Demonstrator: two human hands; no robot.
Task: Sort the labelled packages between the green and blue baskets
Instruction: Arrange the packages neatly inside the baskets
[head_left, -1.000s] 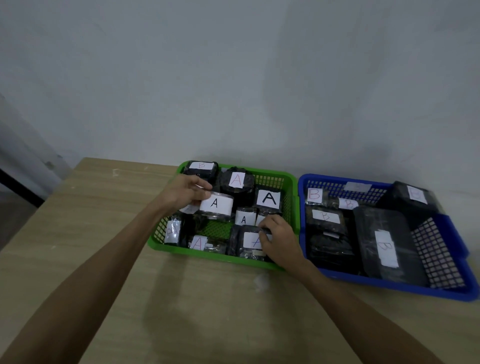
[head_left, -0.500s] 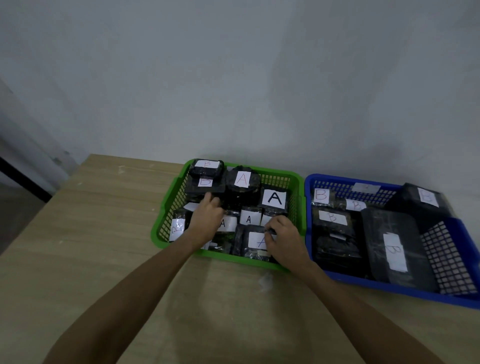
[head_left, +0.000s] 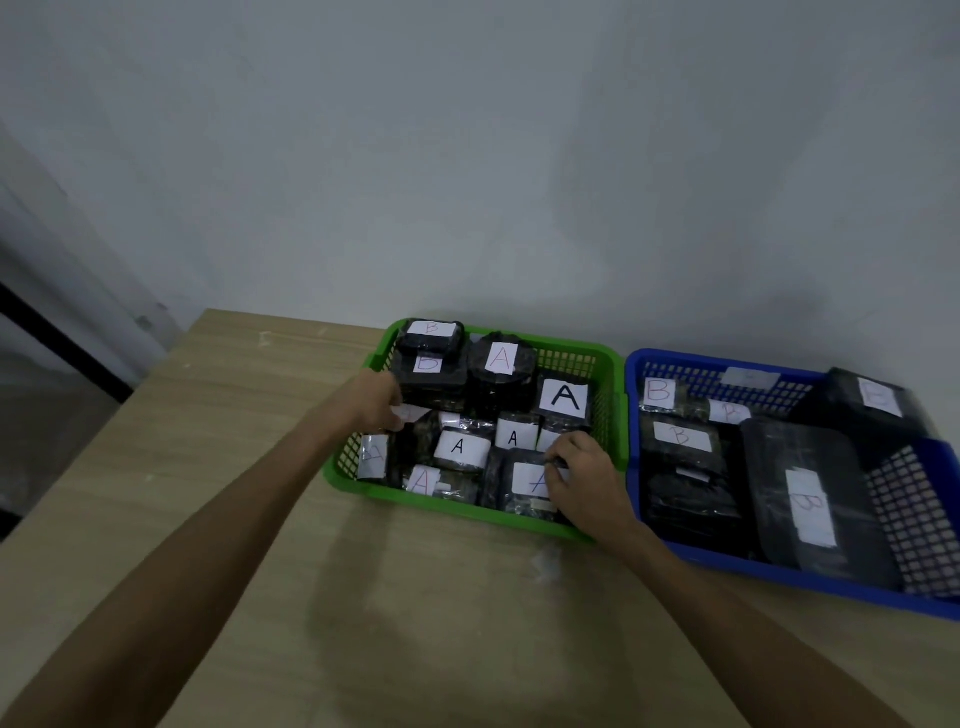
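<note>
**Both hands in the green basket**

Left hand (head_left: 378, 406) has its fingers curled on a white-labelled package (head_left: 413, 414); grip's not clear. Right hand (head_left: 586, 475) pinches the front package (head_left: 527, 480) marked A. Green basket (head_left: 605, 364) holds A's plus two B packages (head_left: 428, 349) at back; blue basket (head_left: 636, 467) sits just right.

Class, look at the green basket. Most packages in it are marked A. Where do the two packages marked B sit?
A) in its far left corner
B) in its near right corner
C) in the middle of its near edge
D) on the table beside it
A: the two packages marked B sit one behind the other in the far left corner of the green basket.
</note>
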